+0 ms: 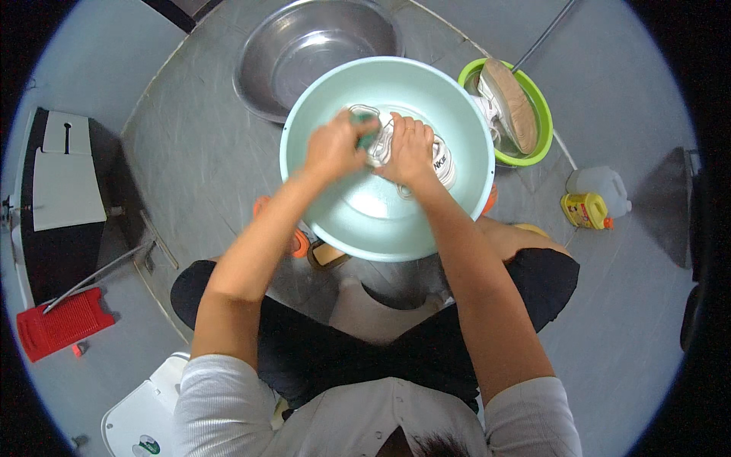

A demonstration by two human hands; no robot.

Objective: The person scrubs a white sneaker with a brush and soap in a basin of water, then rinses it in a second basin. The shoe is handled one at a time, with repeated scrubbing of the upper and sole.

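A white shoe point(381, 149) with laces and dark lettering lies inside the pale mint-green plastic basin point(365, 240) in front of me. My right hand point(410, 147) grips the shoe across its middle, fingers spread over the upper. In my left hand point(337, 143), blurred by motion, is a green object point(366, 130), perhaps a scrubbing brush. It touches the shoe's left end or hovers just over it; I cannot tell which. Part of the shoe is hidden beneath both hands.
Behind the basin stands a stainless-steel basin point(320, 51). A lime-green bucket point(546, 114) at right holds a tan-soled white shoe point(511, 108) and a metal pole point(542, 37). Farther right are a yellow bottle point(583, 210) and translucent jug point(598, 184). A red washboard point(65, 323) lies left.
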